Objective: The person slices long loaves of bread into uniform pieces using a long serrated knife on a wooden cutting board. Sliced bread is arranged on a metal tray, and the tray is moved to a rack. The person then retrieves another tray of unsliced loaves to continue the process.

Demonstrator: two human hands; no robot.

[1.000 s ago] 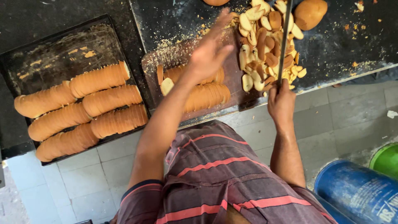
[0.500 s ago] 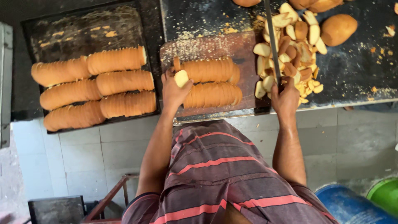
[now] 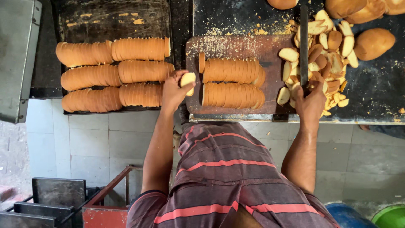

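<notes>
My left hand holds a pale end slice of bread at the left edge of the brown cutting board. Two rows of sliced loaves lie side by side on that board, with one slice standing apart at the upper row's left end. My right hand grips the handle of a long knife, whose blade points away over a heap of cut end pieces. A dark tray to the left carries several rows of sliced loaves.
Whole brown loaves rest on the dark crumb-strewn counter at the upper right. A grey metal panel stands at the left. Below are tiled floor, a red metal frame, a blue drum and a green bucket.
My left hand has drawn back from the end pieces to the board's left edge, now holding an end slice. The view has shifted, and the knife stays in my right hand.
</notes>
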